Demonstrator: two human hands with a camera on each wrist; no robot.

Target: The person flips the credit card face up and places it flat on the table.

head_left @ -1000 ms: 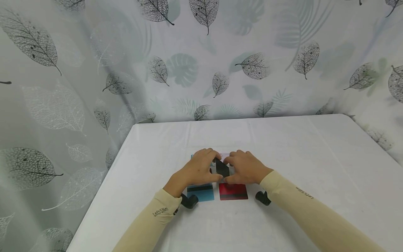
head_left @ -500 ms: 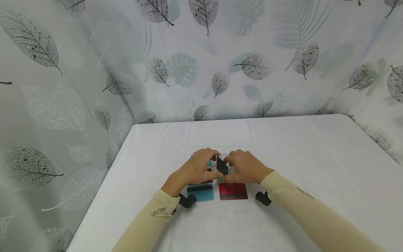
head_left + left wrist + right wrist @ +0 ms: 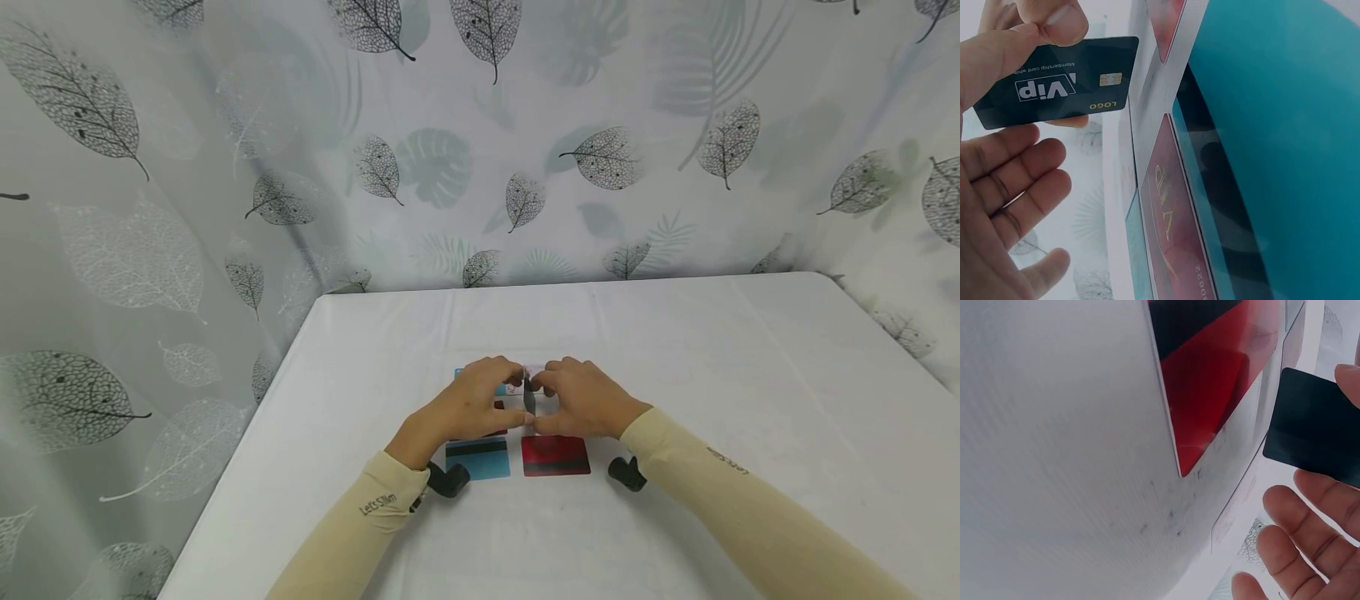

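A dark membership card (image 3: 529,397) stands on edge between my two hands, seen almost edge-on in the head view. In the left wrist view its front (image 3: 1054,87) carries a white "Vip", a gold "LOGO" and a chip. The plain dark back of the card (image 3: 1310,428) faces the right wrist view. My left hand (image 3: 472,400) pinches the card by its edges between thumb and fingers. From the opposite side my right hand (image 3: 588,400) also pinches it, thumb at one edge and a finger at the other. The remaining fingers of both hands are spread loosely.
On the white table (image 3: 712,358) lie a blue card (image 3: 477,460) with a black stripe and a red card (image 3: 556,457) nearer the person. A dark red Vip card (image 3: 1172,215) lies beyond the blue one. Light cards (image 3: 513,389) show partly behind the hands.
The dark card has turned between the fingers, from its face showing broadly to nearly edge-on. My left hand has shifted slightly left; the right has barely moved.
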